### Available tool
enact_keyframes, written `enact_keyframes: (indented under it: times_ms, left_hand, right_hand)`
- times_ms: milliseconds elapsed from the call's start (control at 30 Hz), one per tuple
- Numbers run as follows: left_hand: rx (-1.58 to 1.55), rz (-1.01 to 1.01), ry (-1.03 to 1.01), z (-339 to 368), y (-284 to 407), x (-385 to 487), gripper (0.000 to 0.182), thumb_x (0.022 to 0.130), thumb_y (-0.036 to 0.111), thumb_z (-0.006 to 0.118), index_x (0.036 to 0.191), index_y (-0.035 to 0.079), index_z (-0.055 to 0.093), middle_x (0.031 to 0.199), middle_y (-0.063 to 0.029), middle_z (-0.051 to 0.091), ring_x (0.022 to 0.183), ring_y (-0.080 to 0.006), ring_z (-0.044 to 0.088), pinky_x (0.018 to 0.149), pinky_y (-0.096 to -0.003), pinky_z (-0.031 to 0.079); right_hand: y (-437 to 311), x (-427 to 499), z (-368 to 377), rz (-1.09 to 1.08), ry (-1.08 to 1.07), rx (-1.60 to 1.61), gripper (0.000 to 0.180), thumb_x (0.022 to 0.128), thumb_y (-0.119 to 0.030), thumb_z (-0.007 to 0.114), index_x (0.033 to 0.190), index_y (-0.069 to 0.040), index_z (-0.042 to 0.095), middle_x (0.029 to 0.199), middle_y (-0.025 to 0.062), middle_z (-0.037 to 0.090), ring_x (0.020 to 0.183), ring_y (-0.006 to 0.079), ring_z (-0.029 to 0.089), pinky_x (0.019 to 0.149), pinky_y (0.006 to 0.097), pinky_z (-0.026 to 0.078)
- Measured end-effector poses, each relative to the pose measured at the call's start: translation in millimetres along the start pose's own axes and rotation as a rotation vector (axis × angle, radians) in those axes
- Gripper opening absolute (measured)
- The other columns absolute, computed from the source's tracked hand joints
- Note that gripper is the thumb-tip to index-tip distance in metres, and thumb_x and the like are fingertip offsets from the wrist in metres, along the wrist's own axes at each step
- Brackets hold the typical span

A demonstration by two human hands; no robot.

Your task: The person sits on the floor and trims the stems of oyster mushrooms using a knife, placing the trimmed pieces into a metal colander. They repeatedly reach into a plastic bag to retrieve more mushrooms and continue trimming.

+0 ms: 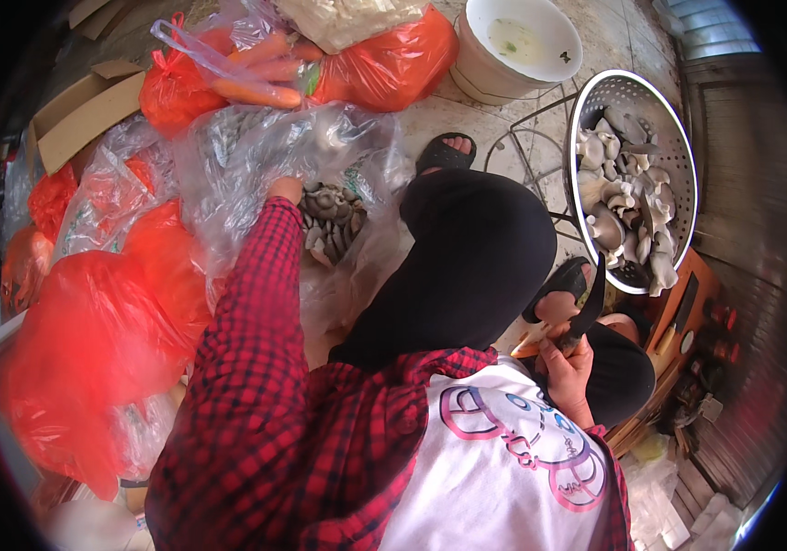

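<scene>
My left hand (286, 190) reaches into a clear plastic bag (228, 165) on the floor, beside a cluster of grey oyster mushrooms (333, 219). Plastic and the sleeve hide its fingers, so its hold cannot be seen. In front of my right knee, my right hand (567, 372) grips a knife (593, 299) with a dark, curved blade pointing away from me. Just beyond the blade, a perforated metal colander (688, 158) holds many loose oyster mushrooms (624, 193). One pale mushroom (663, 272) hangs over its near rim.
A white bucket (465, 65) with cloudy water stands ahead. Red plastic bags (104, 330) crowd the left, with carrots (255, 89) bagged farther off. A cardboard box (90, 113) sits far left. Another knife (681, 303) lies on a wooden board at right, near a wire rack (538, 172).
</scene>
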State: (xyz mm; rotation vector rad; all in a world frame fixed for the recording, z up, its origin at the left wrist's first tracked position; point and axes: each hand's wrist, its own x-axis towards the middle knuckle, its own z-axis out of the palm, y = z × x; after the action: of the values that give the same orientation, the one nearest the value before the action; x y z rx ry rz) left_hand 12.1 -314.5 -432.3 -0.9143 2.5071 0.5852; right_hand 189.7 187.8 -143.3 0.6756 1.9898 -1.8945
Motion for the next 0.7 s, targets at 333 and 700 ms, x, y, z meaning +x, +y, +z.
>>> enact_keyframes:
  times_ms: [333, 700]
  left_hand:
    - [-0.114, 0.021, 0.068, -76, 59, -103, 0.052, 0.082, 0.038, 0.066, 0.124, 0.009, 0.064, 0.108, -0.0233, 0.068, 0.099, -0.0386, 0.067, 0.087, -0.0452, 0.054]
    - [-0.892, 0.105, -0.231, -103, 12, -170, 0.015, 0.083, 0.012, 0.067, 0.096, 0.005, 0.063, 0.087, -0.0042, 0.066, 0.073, -0.0135, 0.064, 0.057, -0.0314, 0.054]
  right_hand:
    - [-4, 6, 0, 0.0, 0.003, -0.041, 0.011, 0.09, 0.0, 0.064, 0.093, -0.005, 0.055, 0.067, -0.0025, 0.055, 0.051, 0.0048, 0.049, 0.048, 0.0201, 0.041]
    - [-4, 1, -1, -0.1, -0.072, 0.036, 0.011, 0.09, -0.001, 0.064, 0.092, -0.005, 0.055, 0.066, -0.0028, 0.054, 0.052, 0.0048, 0.048, 0.048, 0.0205, 0.04]
